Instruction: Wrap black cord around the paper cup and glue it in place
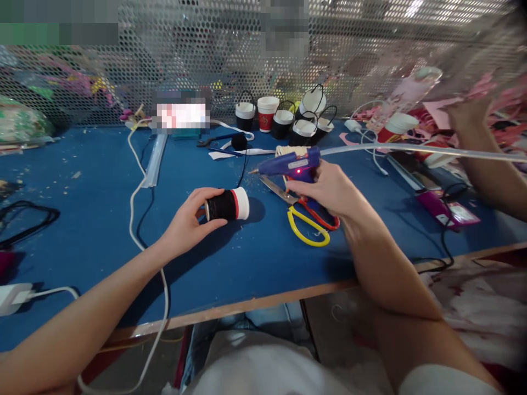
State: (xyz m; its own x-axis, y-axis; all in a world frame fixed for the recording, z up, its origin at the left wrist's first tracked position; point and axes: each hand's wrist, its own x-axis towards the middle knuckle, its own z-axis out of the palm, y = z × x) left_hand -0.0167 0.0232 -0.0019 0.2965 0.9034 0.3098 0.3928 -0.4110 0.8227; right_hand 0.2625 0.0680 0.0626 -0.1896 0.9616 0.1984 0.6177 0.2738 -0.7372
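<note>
My left hand (195, 214) is wrapped round a paper cup (225, 205) lying on its side, black yarn wound over most of it and its white rim facing right. Black yarn runs from the cup up to a small black ball (239, 142). A blue glue gun (288, 163) with a red light is gripped in my right hand (329, 189), its nozzle pointing left, above and right of the cup. A long clear glue stick (395, 148) extends from its back. Scissors (308, 225) with one yellow and one red handle lie beneath my right hand.
Several black-wrapped cups (283, 123) with handles and a red cup (267, 113) stand at the back by the mesh. White cable (132, 211) crosses the left side. Clear glue sticks (156, 159) lie back left. Another person's arm (486, 148) reaches in at the right, near a purple box (448, 208).
</note>
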